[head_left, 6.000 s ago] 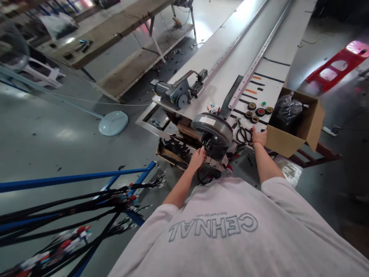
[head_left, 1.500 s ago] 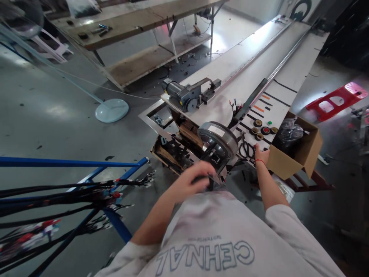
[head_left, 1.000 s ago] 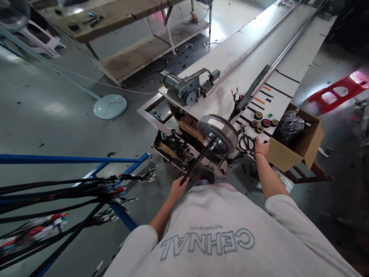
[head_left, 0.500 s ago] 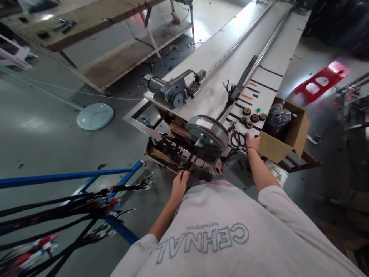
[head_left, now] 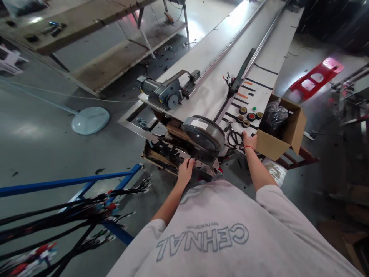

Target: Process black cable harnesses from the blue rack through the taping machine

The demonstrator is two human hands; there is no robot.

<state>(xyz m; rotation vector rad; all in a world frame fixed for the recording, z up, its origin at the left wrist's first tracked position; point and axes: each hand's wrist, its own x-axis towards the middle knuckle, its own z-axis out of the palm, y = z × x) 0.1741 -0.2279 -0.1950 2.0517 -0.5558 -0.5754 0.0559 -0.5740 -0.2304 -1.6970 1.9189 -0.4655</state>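
My left hand (head_left: 186, 169) is closed in front of the large round reel (head_left: 204, 132), its fingers pressed together; anything between them is too small to make out. Near the table's front right edge, my right hand (head_left: 249, 141) rests beside black-handled scissors (head_left: 235, 137), its fingers partly hidden. Tape rolls (head_left: 245, 123) lie just beyond the scissors on the long white table (head_left: 230, 57). Black and orange strips are stuck to its surface. A dark cable bundle (head_left: 227, 100) runs from behind the reel up to a rail.
A motor unit (head_left: 161, 92) sits on the table's left corner. An open cardboard box (head_left: 272, 144) adjoins the right edge. Cable harnesses hang by a blue frame (head_left: 95, 177) at lower left. A red stool (head_left: 314, 80) stands at right.
My left hand has moved up and right, closer to the reel; the dark strip that ran down to it no longer shows. The view has shifted slightly. My right hand stays near the scissors.
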